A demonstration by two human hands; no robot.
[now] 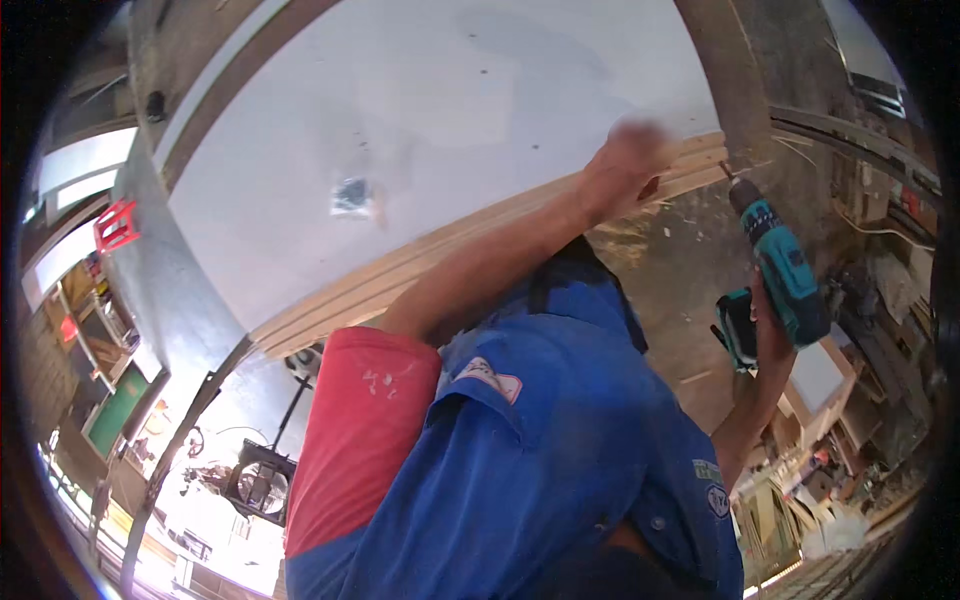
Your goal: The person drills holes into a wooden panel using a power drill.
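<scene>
My right hand (771, 318) is wrapped round the handle of a teal and black cordless drill (787, 262). The drill's bit points up and away, close to the right end of a stack of wooden boards (690, 160). My left arm reaches across my body, and my left hand (625, 165) is at the boards' edge near that end. Its fingers look curled in, but motion blurs them, and what they may hold is hidden. Beyond the hand lies a large white panel (480, 110) with several small dark marks along it.
On the panel sits a small clear packet (352, 197) with dark contents. A red plastic stool (117, 226) stands at far left, and a black-framed fan (262, 482) at lower left. Wood offcuts and a pale-topped box (815, 377) are at right.
</scene>
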